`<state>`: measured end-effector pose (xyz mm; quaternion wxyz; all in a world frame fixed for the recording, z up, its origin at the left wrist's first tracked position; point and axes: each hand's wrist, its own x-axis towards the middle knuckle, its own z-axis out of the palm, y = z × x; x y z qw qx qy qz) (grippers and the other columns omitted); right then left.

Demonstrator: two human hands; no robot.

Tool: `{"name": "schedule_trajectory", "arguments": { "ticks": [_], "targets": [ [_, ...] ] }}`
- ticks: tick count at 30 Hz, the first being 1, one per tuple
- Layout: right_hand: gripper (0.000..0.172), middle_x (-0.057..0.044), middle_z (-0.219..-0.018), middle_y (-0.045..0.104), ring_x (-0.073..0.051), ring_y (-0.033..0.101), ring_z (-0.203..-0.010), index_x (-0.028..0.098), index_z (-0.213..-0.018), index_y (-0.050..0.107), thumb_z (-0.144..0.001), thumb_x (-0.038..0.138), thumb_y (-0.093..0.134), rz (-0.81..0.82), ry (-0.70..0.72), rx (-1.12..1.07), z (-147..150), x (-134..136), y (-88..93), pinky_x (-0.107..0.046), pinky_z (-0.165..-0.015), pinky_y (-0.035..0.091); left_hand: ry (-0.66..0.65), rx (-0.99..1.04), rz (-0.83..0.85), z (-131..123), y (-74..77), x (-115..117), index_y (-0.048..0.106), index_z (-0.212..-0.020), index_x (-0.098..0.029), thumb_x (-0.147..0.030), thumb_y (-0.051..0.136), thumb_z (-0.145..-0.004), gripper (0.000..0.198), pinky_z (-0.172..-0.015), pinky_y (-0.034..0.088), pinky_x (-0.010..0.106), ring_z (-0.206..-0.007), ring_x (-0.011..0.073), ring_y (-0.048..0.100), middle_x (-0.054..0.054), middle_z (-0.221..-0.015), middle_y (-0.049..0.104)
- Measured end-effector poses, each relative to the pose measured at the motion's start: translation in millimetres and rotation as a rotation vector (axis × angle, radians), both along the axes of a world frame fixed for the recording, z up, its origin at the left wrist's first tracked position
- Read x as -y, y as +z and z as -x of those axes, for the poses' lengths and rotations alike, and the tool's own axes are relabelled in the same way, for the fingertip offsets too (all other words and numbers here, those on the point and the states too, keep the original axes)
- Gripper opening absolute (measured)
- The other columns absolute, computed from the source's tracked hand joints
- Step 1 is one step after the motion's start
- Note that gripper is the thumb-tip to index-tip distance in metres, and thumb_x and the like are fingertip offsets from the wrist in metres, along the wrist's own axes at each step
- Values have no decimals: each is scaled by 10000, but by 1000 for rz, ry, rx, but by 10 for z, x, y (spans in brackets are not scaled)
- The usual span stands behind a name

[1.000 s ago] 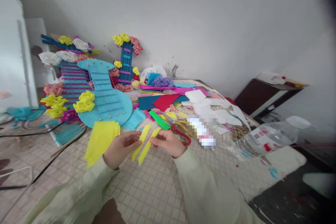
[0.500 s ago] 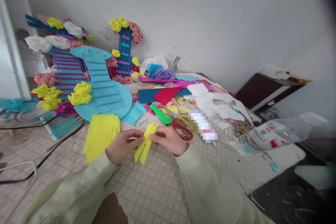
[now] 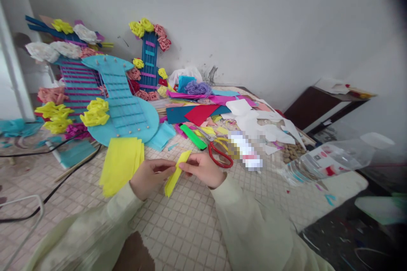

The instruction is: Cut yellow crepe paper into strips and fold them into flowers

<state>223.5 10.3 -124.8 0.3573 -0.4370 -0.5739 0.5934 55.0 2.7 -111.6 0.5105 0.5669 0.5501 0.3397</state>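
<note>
A narrow yellow paper strip (image 3: 174, 178) slants between both hands above the tabletop. My left hand (image 3: 152, 176) pinches its left edge, and my right hand (image 3: 203, 169) pinches it near the upper end, thumb against the paper. The strip looks layered at its lower end. Beside my left hand lies a stack of yellow paper sheets (image 3: 121, 163). Red-handled scissors (image 3: 221, 155) and a green cutter (image 3: 193, 137) rest just beyond my right hand.
Light blue guitar-shaped craft (image 3: 127, 114) with yellow paper flowers stands at the left. Coloured scraps and white paper (image 3: 248, 114) cover the back. A plastic bottle (image 3: 333, 161) lies at the right; a black cable (image 3: 74, 169) crosses the left side.
Two yellow strips that were spread apart in a narrow V now lie together as one. Both hands keep their grip. The view has shifted slightly.
</note>
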Motion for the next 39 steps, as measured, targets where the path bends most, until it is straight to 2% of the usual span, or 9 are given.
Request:
{"name": "schedule_trajectory", "arguments": {
  "ticks": [11, 17, 23, 27, 30, 34, 39],
  "targets": [
    [359, -26, -654, 630, -105, 553, -482, 130, -724, 646, -628, 475, 670, -4, -34, -23, 15, 8, -23, -230, -472, 433, -46, -19, -70, -5, -20, 8, 731, -723, -200, -336, 609, -602, 219, -608, 533, 301, -698, 208, 650, 42, -802, 729],
    [348, -27, -651, 635, -109, 557, -491, 134, -715, 653, -625, 469, 672, -4, -45, -5, 3, 8, -18, -232, -483, 435, -76, -66, -142, -7, 7, 36, 728, -683, -222, -327, 605, -619, 174, -608, 529, 290, -687, 198, 641, 25, -755, 722],
    [336, -34, -676, 643, -122, 569, -538, 135, -724, 656, -611, 450, 684, -2, -49, -36, 34, 16, -59, -251, -522, 467, -86, -94, -208, -7, -46, 39, 725, -719, -222, -323, 585, -653, 185, -612, 521, 289, -710, 198, 634, 33, -779, 708],
    [350, -29, -677, 642, -127, 573, -555, 137, -703, 647, -585, 463, 696, 13, -74, -67, 53, 6, -76, -255, -528, 480, -99, -102, -254, -7, -65, 34, 718, -751, -218, -320, 581, -670, 189, -683, 511, 299, -770, 202, 633, 38, -821, 703],
    [333, -22, -661, 635, -119, 568, -535, 135, -707, 636, -588, 440, 702, 9, -136, -105, 53, -6, -71, -241, -504, 471, -82, -88, -238, -15, -54, 48, 694, -848, -188, -347, 554, -702, 257, -732, 511, 311, -835, 212, 636, 61, -886, 701],
    [319, -20, -617, 626, -109, 566, -480, 124, -704, 608, -594, 408, 703, 20, -256, -166, 56, -9, -32, -229, -470, 458, -93, -59, -163, -38, -54, 82, 564, -1106, -146, -368, 604, -677, 485, -649, 540, 327, -726, 217, 660, 76, -847, 710],
    [341, -23, -599, 621, -116, 579, -477, 120, -709, 591, -589, 419, 704, 52, -296, -185, 67, -4, -7, -223, -458, 440, -84, 20, -124, -50, -118, 98, 598, -1087, -162, -344, 611, -676, 450, -685, 549, 329, -719, 206, 669, 53, -865, 715]
  ]
}}
